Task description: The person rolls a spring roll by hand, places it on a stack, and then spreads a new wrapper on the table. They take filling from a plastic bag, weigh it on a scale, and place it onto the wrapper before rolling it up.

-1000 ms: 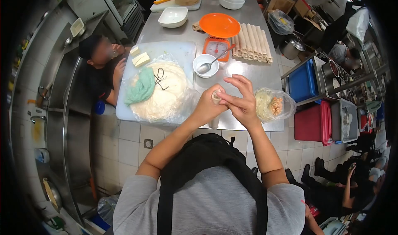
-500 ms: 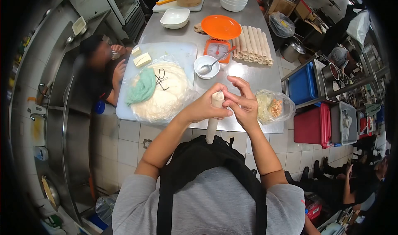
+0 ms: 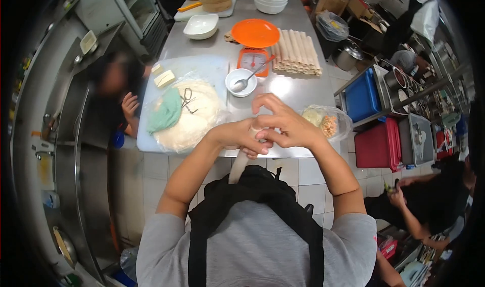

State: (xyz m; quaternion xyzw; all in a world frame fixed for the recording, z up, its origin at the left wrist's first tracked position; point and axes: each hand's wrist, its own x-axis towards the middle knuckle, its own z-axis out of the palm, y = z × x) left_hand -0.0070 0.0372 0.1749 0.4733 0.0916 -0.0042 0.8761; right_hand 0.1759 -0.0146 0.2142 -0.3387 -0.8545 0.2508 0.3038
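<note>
My left hand (image 3: 231, 135) is wrapped around a long, thin, uncooked spring roll (image 3: 238, 166), whose pale lower end slants down in front of the black apron. My right hand (image 3: 288, 126) is closed over the roll's upper end, with the thumb against it and a bent forefinger raised. Fingers partly hide that end. Close to my right hand lies a clear plastic bag (image 3: 343, 123) with a pale filling and orange bits. Left of my hands, a large mound of pale dough (image 3: 202, 105) sits in plastic, with a green cloth (image 3: 166, 110) over one side.
The cutting board (image 3: 146, 92) holds butter blocks (image 3: 164, 78). Beyond are a white bowl (image 3: 233, 77) with a spoon, an orange scale (image 3: 247, 63), an orange plate (image 3: 255, 33) and stacked spring rolls (image 3: 298, 54). One person (image 3: 113, 84) is at left, another (image 3: 427, 201) at right.
Both hands have shifted slightly left and the roll now tilts, its lower end further left. My right hand has moved over the top end, covering it more. The view has shifted slightly.
</note>
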